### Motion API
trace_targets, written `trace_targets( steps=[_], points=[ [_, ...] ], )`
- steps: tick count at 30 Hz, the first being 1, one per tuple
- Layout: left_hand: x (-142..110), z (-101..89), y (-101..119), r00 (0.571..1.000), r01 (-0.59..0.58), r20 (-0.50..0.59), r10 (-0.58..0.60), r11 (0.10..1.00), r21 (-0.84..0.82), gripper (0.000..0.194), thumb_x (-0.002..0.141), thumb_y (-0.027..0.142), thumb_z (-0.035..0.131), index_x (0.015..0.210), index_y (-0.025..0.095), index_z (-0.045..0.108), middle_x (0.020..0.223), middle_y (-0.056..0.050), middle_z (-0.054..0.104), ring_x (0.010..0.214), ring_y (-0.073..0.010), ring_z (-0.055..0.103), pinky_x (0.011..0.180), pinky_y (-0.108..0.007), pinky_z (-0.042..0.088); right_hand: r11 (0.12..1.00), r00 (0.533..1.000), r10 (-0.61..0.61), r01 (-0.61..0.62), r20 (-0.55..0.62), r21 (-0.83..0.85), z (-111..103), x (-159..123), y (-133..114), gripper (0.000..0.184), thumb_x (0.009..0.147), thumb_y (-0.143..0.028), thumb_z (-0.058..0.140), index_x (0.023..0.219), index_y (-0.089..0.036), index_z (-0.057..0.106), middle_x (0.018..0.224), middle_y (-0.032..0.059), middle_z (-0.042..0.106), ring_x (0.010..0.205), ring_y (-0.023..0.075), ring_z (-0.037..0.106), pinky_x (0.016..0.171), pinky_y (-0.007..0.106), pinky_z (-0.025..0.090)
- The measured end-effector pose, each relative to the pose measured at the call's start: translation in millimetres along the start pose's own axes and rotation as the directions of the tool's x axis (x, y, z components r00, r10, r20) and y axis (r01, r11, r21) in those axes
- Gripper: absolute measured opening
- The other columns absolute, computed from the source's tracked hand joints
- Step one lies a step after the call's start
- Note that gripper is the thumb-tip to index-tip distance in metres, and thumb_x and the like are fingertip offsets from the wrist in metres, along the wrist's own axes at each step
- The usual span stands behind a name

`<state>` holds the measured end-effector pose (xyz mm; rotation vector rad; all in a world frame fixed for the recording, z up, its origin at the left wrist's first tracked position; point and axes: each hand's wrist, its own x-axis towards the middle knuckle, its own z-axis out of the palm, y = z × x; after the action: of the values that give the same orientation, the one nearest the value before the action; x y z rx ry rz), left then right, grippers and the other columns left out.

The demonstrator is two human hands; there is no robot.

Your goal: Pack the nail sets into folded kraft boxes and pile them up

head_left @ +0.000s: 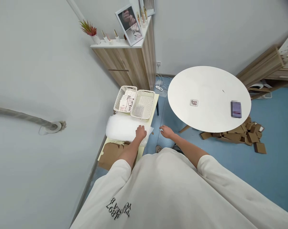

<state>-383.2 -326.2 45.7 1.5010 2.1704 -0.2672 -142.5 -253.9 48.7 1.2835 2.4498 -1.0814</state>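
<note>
My left hand (141,131) rests with curled fingers on the near right corner of a stack of white foam sheets (125,127) lying on a low yellow bench (155,99). Whether it grips a sheet I cannot make out. My right hand (166,131) hovers just right of the stack, fingers loosely apart and holding nothing, over the blue floor. Behind the stack stand two white mesh baskets: the left basket (121,92) holds several small packets, the right basket (151,111) holds clear packets.
A round white table (206,79) stands to the right with a small packet (194,102) and a phone (236,109) on it. Flat brown cardboard pieces (244,135) lie on the floor beneath it. Brown cardboard (110,154) lies at the bench's near end. A wooden cabinet (132,63) stands behind.
</note>
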Motion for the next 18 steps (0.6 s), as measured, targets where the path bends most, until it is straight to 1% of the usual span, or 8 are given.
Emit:
trace_targets(
  steps=[3, 6, 11, 12, 15, 18],
  points=[
    [1, 9.6, -3, 0.999, 0.001, 0.044, -0.001, 1.000, 0.001, 0.039, 0.093, 0.029, 0.048, 0.132, 0.020, 0.050, 0.146, -0.016, 0.044, 0.131, -0.0325, 0.047, 0.102, -0.043, 0.044, 1.000, 0.999, 0.022, -0.022, 0.028, 0.006, 1, -2, 2, 0.044, 0.100, -0.024, 0.043, 0.141, -0.016, 0.057, 0.145, 0.0135, 0.055, 0.128, 0.0295, 0.055, 0.099, 0.034, 0.047],
    [2, 16.4, -4, 0.999, 0.005, 0.041, -0.004, 1.000, -0.013, 0.048, 0.092, 0.026, 0.048, 0.139, 0.020, 0.045, 0.154, -0.017, 0.037, 0.136, -0.0339, 0.043, 0.104, -0.044, 0.043, 0.999, 0.998, 0.043, -0.044, 0.051, 0.008, 3, -3, 5, 0.045, 0.099, -0.023, 0.041, 0.141, -0.015, 0.057, 0.144, 0.0146, 0.056, 0.126, 0.0295, 0.057, 0.098, 0.035, 0.047],
    [3, 20.7, -11, 0.999, -0.010, 0.050, 0.010, 1.000, -0.019, 0.058, 0.091, 0.025, 0.049, 0.148, 0.020, 0.039, 0.166, -0.015, 0.020, 0.143, -0.0352, 0.035, 0.107, -0.045, 0.042, 0.999, 0.997, 0.041, -0.042, 0.073, 0.009, 4, -1, 0, 0.045, 0.099, -0.022, 0.043, 0.140, -0.016, 0.058, 0.142, 0.0139, 0.058, 0.126, 0.0284, 0.058, 0.100, 0.034, 0.047],
    [4, 21.4, -12, 0.999, -0.016, 0.048, 0.017, 1.000, -0.018, 0.058, 0.091, 0.025, 0.049, 0.148, 0.020, 0.039, 0.166, -0.015, 0.020, 0.143, -0.0355, 0.035, 0.107, -0.046, 0.042, 0.999, 0.997, 0.038, -0.039, 0.073, 0.009, 4, -1, -2, 0.044, 0.099, -0.022, 0.043, 0.140, -0.016, 0.058, 0.141, 0.0139, 0.058, 0.125, 0.0283, 0.058, 0.100, 0.034, 0.047],
    [3, 23.4, -16, 0.999, -0.035, 0.023, 0.035, 0.999, -0.028, 0.059, 0.091, 0.022, 0.046, 0.149, 0.016, 0.039, 0.162, -0.017, 0.028, 0.141, -0.0352, 0.039, 0.106, -0.045, 0.043, 1.000, 0.998, 0.022, -0.024, 0.065, 0.019, 4, 0, -9, 0.045, 0.098, -0.021, 0.043, 0.139, -0.015, 0.059, 0.140, 0.0145, 0.059, 0.124, 0.0286, 0.059, 0.100, 0.036, 0.047],
    [-1, 23.6, -18, 0.998, -0.053, -0.038, 0.051, 0.998, -0.044, 0.062, 0.090, 0.019, 0.044, 0.151, 0.013, 0.037, 0.158, -0.019, 0.035, 0.137, -0.0340, 0.043, 0.106, -0.044, 0.044, 0.999, 0.999, -0.002, 0.000, 0.048, 0.044, 5, 1, -16, 0.044, 0.097, -0.020, 0.044, 0.138, -0.015, 0.060, 0.141, 0.0143, 0.060, 0.125, 0.0286, 0.058, 0.102, 0.036, 0.047]
  ],
)
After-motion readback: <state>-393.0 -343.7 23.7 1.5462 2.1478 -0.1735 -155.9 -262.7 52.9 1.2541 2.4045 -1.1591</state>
